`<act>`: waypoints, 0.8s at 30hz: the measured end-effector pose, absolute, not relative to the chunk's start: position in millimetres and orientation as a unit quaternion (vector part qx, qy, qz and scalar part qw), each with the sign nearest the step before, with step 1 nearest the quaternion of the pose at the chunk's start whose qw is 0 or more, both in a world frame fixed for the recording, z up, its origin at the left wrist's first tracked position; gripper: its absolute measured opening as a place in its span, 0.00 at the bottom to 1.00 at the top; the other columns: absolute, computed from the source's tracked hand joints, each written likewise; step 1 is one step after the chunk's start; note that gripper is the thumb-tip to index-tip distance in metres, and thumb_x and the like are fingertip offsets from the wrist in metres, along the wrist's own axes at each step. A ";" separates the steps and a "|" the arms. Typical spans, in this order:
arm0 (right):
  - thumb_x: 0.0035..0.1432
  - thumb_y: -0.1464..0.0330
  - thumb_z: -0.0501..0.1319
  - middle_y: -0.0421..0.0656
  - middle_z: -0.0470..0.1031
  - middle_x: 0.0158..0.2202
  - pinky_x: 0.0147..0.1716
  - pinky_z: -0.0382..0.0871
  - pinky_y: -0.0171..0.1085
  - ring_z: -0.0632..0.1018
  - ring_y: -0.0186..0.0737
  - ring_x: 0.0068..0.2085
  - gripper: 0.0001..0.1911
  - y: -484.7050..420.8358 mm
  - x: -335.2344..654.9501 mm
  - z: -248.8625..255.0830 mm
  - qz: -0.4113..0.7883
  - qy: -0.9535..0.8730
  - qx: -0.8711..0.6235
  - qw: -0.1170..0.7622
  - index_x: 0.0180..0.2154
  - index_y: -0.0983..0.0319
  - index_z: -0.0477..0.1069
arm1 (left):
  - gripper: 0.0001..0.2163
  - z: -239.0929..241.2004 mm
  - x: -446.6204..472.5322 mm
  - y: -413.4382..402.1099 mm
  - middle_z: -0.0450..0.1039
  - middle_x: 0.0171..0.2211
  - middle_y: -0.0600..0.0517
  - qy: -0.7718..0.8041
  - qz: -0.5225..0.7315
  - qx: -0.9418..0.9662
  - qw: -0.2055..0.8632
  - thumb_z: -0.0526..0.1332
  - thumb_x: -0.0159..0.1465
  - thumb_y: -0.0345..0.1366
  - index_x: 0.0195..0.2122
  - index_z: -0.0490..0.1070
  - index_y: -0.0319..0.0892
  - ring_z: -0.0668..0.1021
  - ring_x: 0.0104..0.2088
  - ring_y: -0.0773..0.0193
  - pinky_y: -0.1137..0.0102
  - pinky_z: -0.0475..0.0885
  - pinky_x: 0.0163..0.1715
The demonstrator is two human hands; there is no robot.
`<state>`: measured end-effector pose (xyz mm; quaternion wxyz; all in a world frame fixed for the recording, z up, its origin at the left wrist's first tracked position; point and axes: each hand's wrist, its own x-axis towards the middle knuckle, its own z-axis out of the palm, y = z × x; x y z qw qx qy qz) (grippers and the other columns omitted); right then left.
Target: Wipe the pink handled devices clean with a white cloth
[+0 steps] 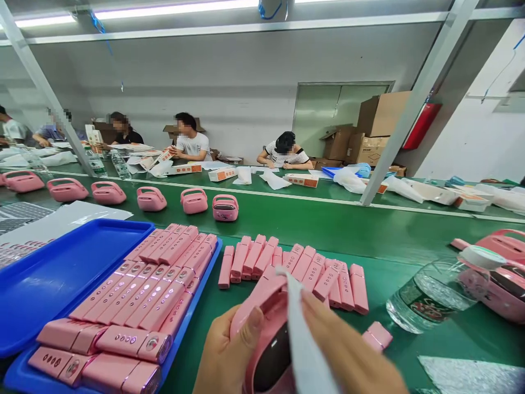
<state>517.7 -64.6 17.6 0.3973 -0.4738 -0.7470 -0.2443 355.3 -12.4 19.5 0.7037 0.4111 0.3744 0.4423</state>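
I count six pink radios (151, 199) in a row far beyond my left hand (223, 350), one radio (268, 339) in it, two blue trays (49, 279), one bottle (438, 289), four seated people (192, 143).

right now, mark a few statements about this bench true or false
1. The left hand grips a pink device. True.
2. The right hand holds a white cloth against the device. True.
3. The tray is red. False: it is blue.
4. The bottle stands upright. False: it lies on its side.
5. Pink devices sit in a row on the belt. True.
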 end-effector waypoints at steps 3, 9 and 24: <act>0.64 0.74 0.53 0.40 0.79 0.41 0.58 0.62 0.34 0.78 0.36 0.46 0.14 -59.8 490.3 -1.6 -0.247 -0.792 -0.401 0.390 0.46 0.61 0.74 | 0.22 27.1 356.0 -8.2 0.77 0.29 0.47 0.369 0.442 0.414 0.705 0.67 0.51 0.51 0.36 0.78 0.36 0.76 0.31 0.61 0.75 0.64 0.22; 0.67 0.72 0.44 0.49 0.67 0.56 0.59 0.59 0.36 0.62 0.40 0.61 0.20 -47.1 504.0 -16.8 -0.204 -0.784 -0.403 0.427 0.57 0.70 0.62 | 0.19 28.1 355.2 -6.7 0.70 0.23 0.52 0.323 0.469 0.401 0.717 0.67 0.53 0.49 0.34 0.77 0.36 0.69 0.26 0.68 0.75 0.64 0.25; 0.70 0.68 0.42 0.39 0.72 0.52 0.63 0.52 0.37 0.66 0.34 0.59 0.22 -53.3 504.5 -30.3 -0.175 -0.778 -0.433 0.420 0.64 0.58 0.50 | 0.16 33.9 363.1 -4.5 0.65 0.21 0.55 0.312 0.450 0.381 0.745 0.65 0.55 0.47 0.27 0.73 0.37 0.65 0.23 0.70 0.75 0.62 0.25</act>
